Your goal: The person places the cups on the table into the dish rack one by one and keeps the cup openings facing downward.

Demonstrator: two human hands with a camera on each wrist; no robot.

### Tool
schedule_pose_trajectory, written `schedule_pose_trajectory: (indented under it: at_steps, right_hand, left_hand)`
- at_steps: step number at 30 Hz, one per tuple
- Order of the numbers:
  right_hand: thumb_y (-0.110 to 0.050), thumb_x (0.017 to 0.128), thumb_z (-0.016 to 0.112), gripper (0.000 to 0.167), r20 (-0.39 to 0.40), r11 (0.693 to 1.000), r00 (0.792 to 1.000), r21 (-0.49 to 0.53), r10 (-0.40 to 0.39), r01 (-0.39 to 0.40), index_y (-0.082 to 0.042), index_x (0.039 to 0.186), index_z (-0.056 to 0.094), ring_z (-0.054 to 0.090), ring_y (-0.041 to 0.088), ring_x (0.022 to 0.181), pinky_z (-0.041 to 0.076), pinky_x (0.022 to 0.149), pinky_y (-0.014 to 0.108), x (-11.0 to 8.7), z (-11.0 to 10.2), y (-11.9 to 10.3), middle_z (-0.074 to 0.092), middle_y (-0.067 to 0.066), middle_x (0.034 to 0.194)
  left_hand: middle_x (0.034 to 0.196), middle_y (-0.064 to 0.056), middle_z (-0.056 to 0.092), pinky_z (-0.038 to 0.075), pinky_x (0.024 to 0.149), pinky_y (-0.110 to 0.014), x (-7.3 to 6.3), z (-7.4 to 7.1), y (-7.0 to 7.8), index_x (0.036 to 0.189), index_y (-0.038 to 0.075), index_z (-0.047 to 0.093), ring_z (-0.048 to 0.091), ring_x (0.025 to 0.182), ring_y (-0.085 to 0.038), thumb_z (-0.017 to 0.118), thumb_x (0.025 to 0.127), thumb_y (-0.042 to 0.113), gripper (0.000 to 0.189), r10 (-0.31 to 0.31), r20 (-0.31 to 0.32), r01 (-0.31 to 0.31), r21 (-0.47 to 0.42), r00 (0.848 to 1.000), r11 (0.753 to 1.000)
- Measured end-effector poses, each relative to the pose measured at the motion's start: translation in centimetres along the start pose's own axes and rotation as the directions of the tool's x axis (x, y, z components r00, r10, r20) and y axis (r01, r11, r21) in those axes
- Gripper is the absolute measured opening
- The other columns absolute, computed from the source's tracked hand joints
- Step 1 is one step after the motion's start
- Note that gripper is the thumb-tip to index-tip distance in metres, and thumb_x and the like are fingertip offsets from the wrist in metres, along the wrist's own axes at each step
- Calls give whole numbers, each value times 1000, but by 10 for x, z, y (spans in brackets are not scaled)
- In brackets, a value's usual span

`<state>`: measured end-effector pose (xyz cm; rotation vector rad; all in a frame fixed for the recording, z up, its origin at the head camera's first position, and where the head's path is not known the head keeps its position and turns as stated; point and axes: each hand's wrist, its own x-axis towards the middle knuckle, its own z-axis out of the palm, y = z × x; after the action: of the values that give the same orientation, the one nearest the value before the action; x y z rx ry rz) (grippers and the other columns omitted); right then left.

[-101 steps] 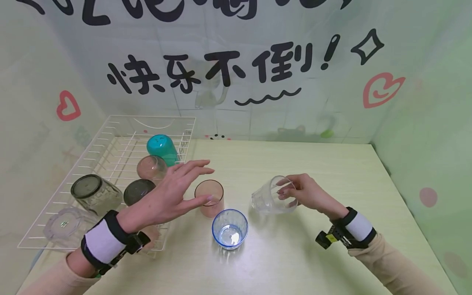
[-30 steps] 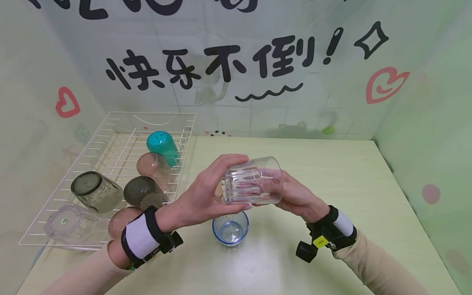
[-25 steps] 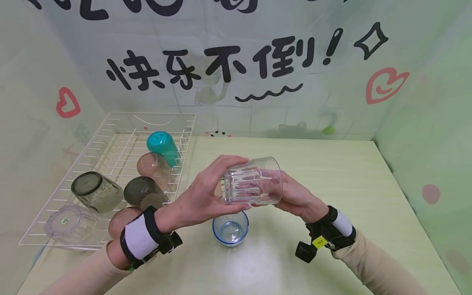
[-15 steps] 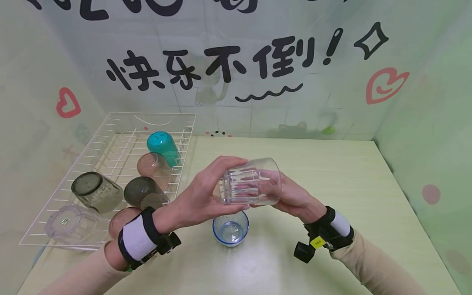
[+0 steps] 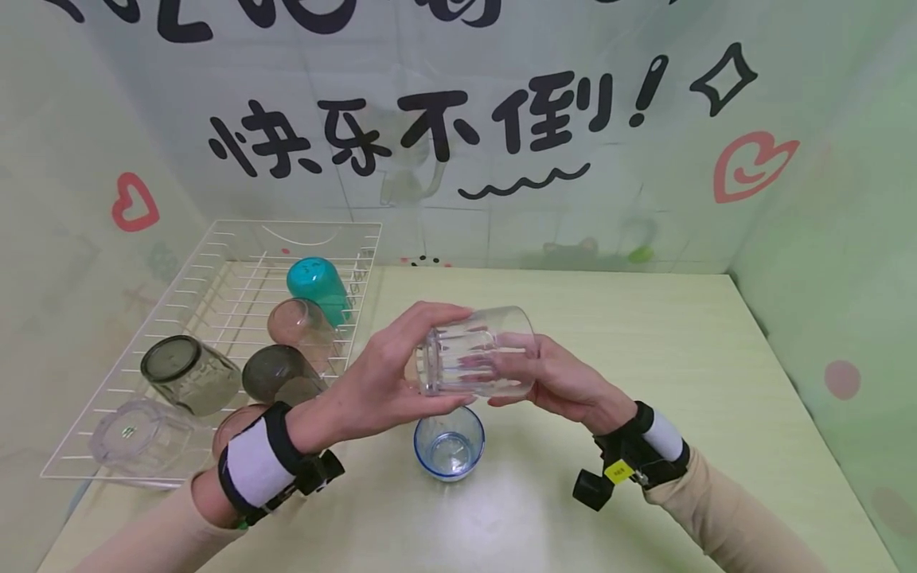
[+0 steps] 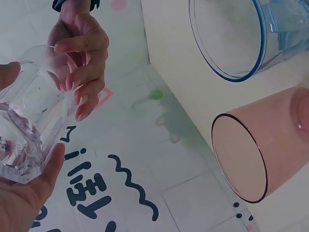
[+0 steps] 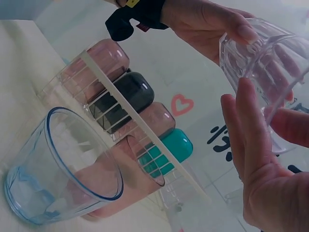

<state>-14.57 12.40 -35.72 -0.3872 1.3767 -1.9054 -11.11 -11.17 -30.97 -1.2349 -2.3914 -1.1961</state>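
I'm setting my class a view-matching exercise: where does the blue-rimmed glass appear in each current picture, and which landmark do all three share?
Head view: the blue-rimmed glass stands on the table, below the picture's centre.
Left wrist view: upper right corner, cut off by the edges.
Right wrist view: lower left, overlapping the pink glass.
Shared landmark: the clear glass in the left hand.

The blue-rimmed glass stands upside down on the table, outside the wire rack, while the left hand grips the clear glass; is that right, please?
Not quite: the head view shows the blue-rimmed glass standing upright, mouth up. It is on the table, outside the wire rack, and the left hand grips the clear glass.
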Motion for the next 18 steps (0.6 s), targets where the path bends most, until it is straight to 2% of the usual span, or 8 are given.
schedule_pose_trajectory:
  at_steps: [6,14,16,18]
  right_hand:
    - [-11,95,55,28,-26,999,999,36,28,-27,-4,122,56,64,19,100,57,75,31,-1,-5,3,61,7,117]
    - [-15,95,57,30,-85,998,996,-43,32,-36,-3,122,56,69,17,93,56,78,31,-4,-9,4,69,5,105]
    - [-15,94,57,27,-92,997,995,-61,33,-38,-4,119,57,69,16,91,56,77,30,-5,-10,6,69,5,102]
    - [-15,95,56,26,-94,996,995,-76,35,-42,-5,118,58,69,16,90,56,77,29,-5,-12,9,69,4,101]
  left_hand:
    - [128,-12,50,55,81,-32,-4,-8,-4,134,2,42,52,110,-21,84,69,14,78,-4,-14,4,50,1000,999]
    - [127,-14,51,56,78,-36,-11,-32,-8,132,0,43,53,110,-23,87,65,12,81,-39,-58,46,126,998,991]
    - [126,-14,52,56,78,-34,-14,-38,-10,131,0,44,54,109,-23,88,63,13,82,-28,-81,41,169,996,985]
    - [125,-14,54,54,79,-28,-16,-45,-13,130,-1,46,55,108,-22,89,61,14,82,6,-111,19,224,994,974]
